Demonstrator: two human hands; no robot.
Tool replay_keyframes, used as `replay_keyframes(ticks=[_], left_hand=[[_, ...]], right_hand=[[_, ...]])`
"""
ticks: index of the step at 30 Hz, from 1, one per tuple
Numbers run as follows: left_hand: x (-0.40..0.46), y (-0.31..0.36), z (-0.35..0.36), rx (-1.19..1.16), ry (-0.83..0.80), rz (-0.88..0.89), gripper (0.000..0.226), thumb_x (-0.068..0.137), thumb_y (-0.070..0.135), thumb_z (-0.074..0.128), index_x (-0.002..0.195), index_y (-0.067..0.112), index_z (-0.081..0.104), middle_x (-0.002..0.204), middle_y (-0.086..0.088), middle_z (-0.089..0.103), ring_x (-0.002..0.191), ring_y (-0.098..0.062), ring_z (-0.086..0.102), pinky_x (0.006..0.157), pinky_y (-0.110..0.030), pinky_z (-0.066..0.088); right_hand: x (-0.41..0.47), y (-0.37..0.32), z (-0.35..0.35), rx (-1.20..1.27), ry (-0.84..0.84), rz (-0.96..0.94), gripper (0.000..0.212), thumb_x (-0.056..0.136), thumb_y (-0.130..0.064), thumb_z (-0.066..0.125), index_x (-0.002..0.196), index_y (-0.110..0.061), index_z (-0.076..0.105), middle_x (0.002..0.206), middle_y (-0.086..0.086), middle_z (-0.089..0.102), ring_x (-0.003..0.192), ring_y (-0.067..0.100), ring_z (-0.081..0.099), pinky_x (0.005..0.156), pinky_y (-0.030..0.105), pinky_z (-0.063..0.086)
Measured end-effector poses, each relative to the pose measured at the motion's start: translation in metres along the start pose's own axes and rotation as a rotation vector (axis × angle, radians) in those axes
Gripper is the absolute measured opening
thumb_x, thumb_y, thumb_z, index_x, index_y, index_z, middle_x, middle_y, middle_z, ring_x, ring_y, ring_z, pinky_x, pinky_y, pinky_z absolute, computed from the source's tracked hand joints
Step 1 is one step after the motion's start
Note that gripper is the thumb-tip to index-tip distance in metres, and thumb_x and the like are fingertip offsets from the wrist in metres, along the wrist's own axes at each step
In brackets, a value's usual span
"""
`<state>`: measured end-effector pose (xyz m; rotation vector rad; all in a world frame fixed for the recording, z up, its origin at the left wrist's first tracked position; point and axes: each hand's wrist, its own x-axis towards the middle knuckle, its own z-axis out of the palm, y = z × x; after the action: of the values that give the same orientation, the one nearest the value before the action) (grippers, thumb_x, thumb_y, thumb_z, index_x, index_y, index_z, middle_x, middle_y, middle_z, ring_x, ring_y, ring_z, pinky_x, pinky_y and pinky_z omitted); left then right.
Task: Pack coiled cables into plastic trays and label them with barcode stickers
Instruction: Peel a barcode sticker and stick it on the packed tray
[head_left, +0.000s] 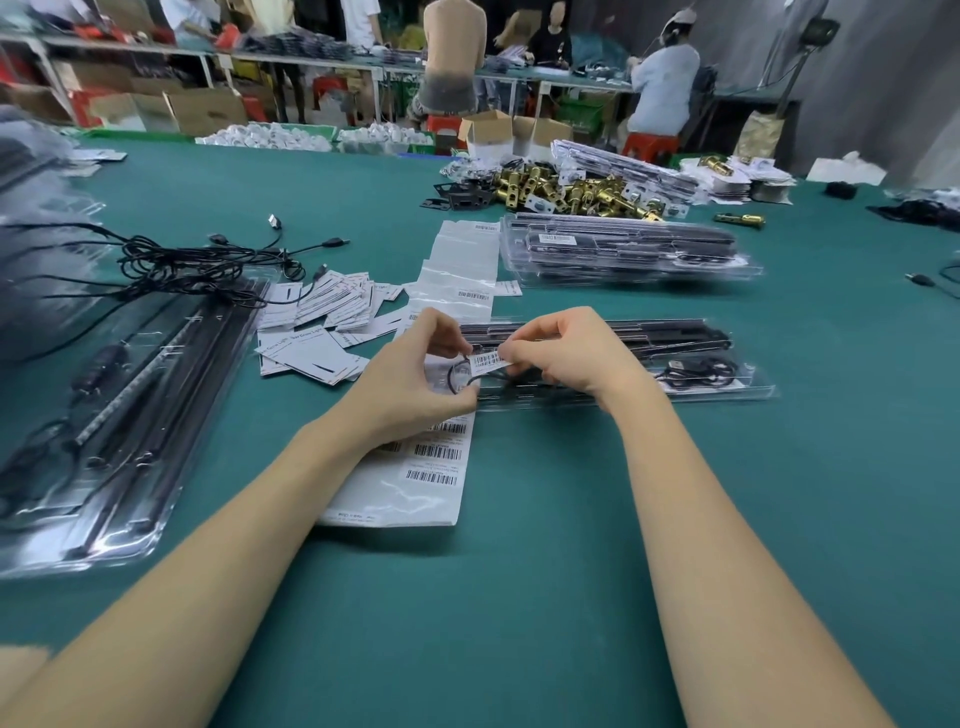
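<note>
Head view, writing: white cards (317, 332) at 10 o'clock from the hands carry print, partly readable as "Grow Light"; the sticker's barcode digits are too small to read.
Barcode sticker (487, 360): pinched between both hands, just above the near tray's left end.
Left hand (415, 376): fingers curled, thumb and forefinger narrow on the sticker's left edge.
Right hand (566, 353): fingertips closed on the sticker's right edge.
Near tray (727, 387): clear plastic, at 3 o'clock from the hands, with a coiled cable (696, 370) inside.
Sticker sheet (431, 467): under the left wrist, at 6 o'clock.
Tray stack (623, 254): at 1 o'clock.
Table (519, 571): green.
</note>
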<state>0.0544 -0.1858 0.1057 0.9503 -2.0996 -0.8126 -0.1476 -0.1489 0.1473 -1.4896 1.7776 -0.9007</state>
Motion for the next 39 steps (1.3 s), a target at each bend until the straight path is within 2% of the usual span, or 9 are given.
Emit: replay_keyframes(ticks=[7,12,19,23,27,31,33,36,39], left_hand=[[0.001,-0.002,0.000,0.002,0.005,0.014,0.037,0.075,0.027,0.074,0.104,0.028,0.051,0.105,0.015,0.066,0.104,-0.002,0.060,0.083,-0.018,0.041],[0.000,-0.003,0.001,0.006,0.014,0.026,0.037,0.076,0.024,0.076,0.104,0.028,0.051,0.104,0.016,0.065,0.104,-0.001,0.060,0.079,-0.013,0.038],[-0.001,-0.002,-0.002,0.016,0.006,0.083,0.032,0.076,0.022,0.076,0.102,0.032,0.060,0.107,0.019,0.067,0.108,-0.004,0.062,0.075,-0.009,0.037],[-0.001,-0.001,-0.010,0.041,-0.008,0.196,0.027,0.077,0.022,0.079,0.102,0.030,0.071,0.105,0.014,0.070,0.105,-0.009,0.064,0.072,-0.017,0.043],[-0.002,-0.001,-0.015,0.116,-0.028,0.261,0.020,0.080,0.020,0.082,0.097,0.030,0.079,0.097,0.017,0.074,0.095,-0.006,0.067,0.071,-0.010,0.041],[-0.001,0.001,-0.015,0.188,-0.041,0.298,0.017,0.080,0.020,0.081,0.093,0.030,0.081,0.094,0.018,0.075,0.091,-0.001,0.068,0.072,-0.006,0.040],[-0.001,0.002,-0.016,0.201,-0.042,0.296,0.016,0.080,0.020,0.081,0.093,0.030,0.081,0.094,0.018,0.075,0.092,-0.001,0.068,0.072,-0.008,0.042],[-0.001,0.002,-0.017,0.199,-0.038,0.290,0.015,0.080,0.020,0.080,0.092,0.029,0.081,0.094,0.018,0.075,0.092,0.000,0.068,0.073,-0.008,0.042],[-0.001,0.002,-0.016,0.197,-0.035,0.285,0.015,0.080,0.021,0.080,0.092,0.030,0.081,0.094,0.020,0.075,0.093,0.001,0.068,0.072,-0.013,0.045]], right_hand=[[0.000,0.000,0.001,-0.025,-0.003,0.002,0.006,0.082,-0.029,0.075,0.080,-0.024,0.077,0.073,-0.009,0.076,0.078,0.004,0.063,0.072,0.027,0.044],[-0.001,0.000,0.001,-0.040,0.002,-0.004,0.007,0.083,-0.029,0.075,0.082,-0.023,0.077,0.072,-0.010,0.076,0.050,-0.010,0.052,0.061,0.023,0.038],[-0.001,0.001,0.001,-0.076,0.002,-0.019,0.005,0.080,-0.028,0.075,0.077,-0.025,0.077,0.070,-0.009,0.075,0.087,0.008,0.069,0.078,0.027,0.051],[0.000,0.002,0.002,-0.086,0.001,-0.015,0.005,0.079,-0.029,0.075,0.078,-0.025,0.077,0.069,-0.010,0.075,0.079,0.005,0.066,0.067,0.026,0.046],[0.001,0.003,0.002,-0.098,0.016,-0.014,0.006,0.077,-0.029,0.074,0.078,-0.025,0.078,0.070,-0.012,0.075,0.090,0.005,0.068,0.076,0.025,0.050],[0.000,0.000,0.002,-0.159,0.039,-0.008,0.006,0.076,-0.032,0.075,0.078,-0.027,0.077,0.067,-0.014,0.074,0.088,0.002,0.065,0.069,0.023,0.047],[-0.001,-0.004,0.000,-0.238,0.074,0.000,0.011,0.077,-0.038,0.075,0.078,-0.028,0.075,0.068,-0.011,0.074,0.081,0.004,0.066,0.065,0.023,0.049],[-0.006,-0.009,-0.008,-0.358,0.191,-0.006,0.021,0.085,-0.048,0.066,0.084,-0.028,0.075,0.078,-0.010,0.073,0.079,0.011,0.067,0.074,0.030,0.057],[-0.018,-0.009,-0.008,-0.354,0.404,-0.197,0.023,0.091,-0.048,0.058,0.090,-0.032,0.075,0.085,-0.017,0.072,0.090,0.009,0.067,0.082,0.032,0.056]])
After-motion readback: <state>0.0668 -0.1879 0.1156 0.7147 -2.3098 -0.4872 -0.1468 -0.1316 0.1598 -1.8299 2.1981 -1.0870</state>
